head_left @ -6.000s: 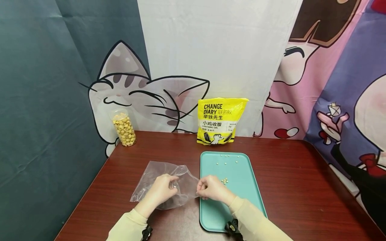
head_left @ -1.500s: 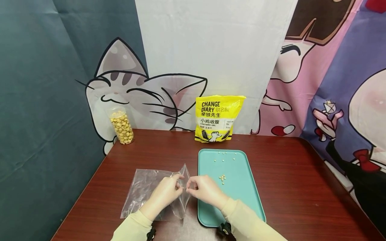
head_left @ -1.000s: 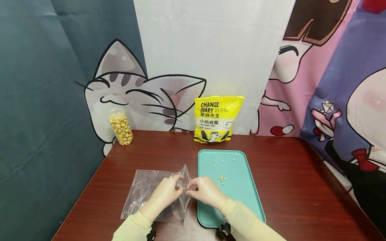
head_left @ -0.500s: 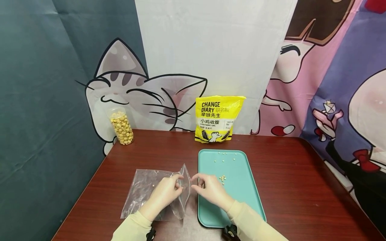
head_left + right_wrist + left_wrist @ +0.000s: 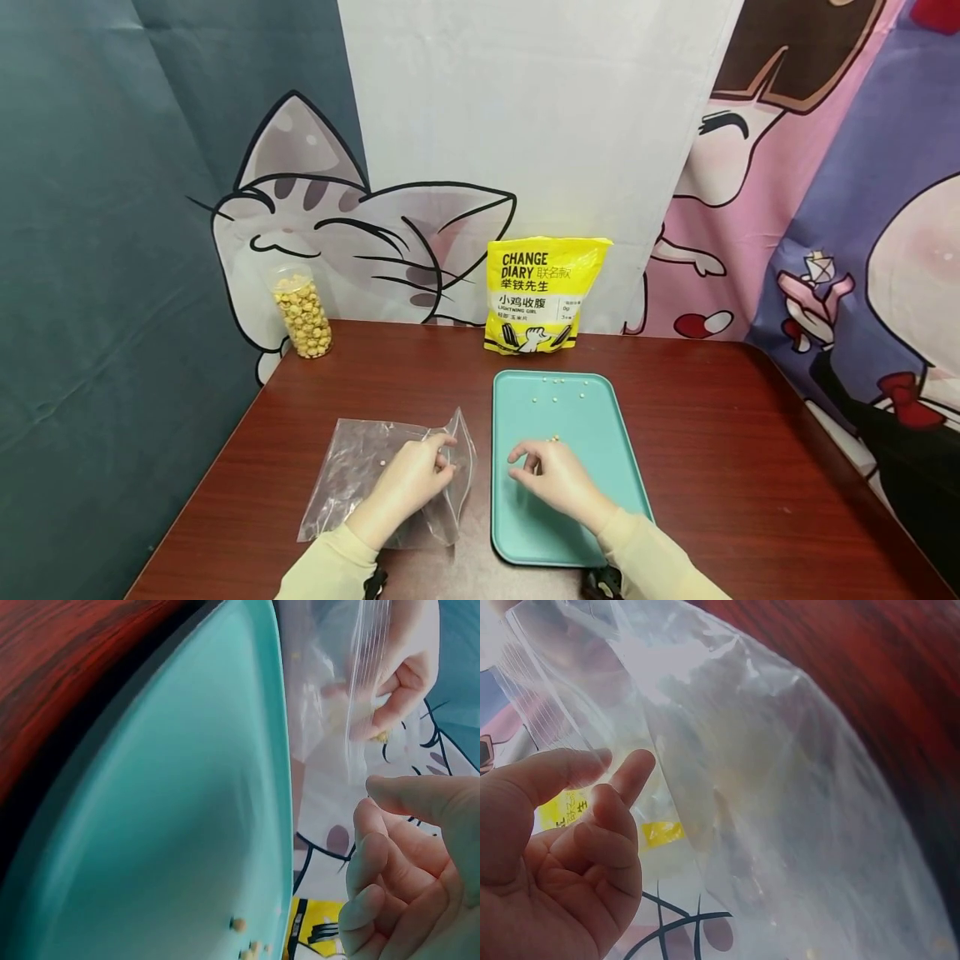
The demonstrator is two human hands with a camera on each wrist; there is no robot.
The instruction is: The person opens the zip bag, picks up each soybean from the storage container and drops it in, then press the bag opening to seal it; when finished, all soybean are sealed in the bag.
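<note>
My left hand (image 5: pixel 411 477) pinches the upper layer of a clear zip bag (image 5: pixel 352 454) near its mouth, between thumb and forefinger. The bag lies on its side on the table, its mouth standing partly open towards the tray. One small pale bean (image 5: pixel 382 462) shows in the bag. Over the turquoise tray (image 5: pixel 525 533) hovers my right hand (image 5: pixel 558 479), fingers loosely curved, with nothing visible between them. Several pale-yellow beans (image 5: pixel 238 925) lie on the tray; the right hand hides part of the middle cluster in the head view. More beans (image 5: pixel 555 399) are scattered at the tray's far end.
A yellow snack pouch (image 5: pixel 547 296) stands at the table's back edge, behind the tray. A clear jar (image 5: pixel 303 318) of yellow popcorn-like pieces stands at the back left corner. Printed cloth (image 5: pixel 540 108) hangs behind the dark red table (image 5: pixel 720 467).
My right hand, earlier at the bag's edge and then its mouth, has drawn back right over the tray. A bean has appeared inside the bag. The left hand keeps its pinch.
</note>
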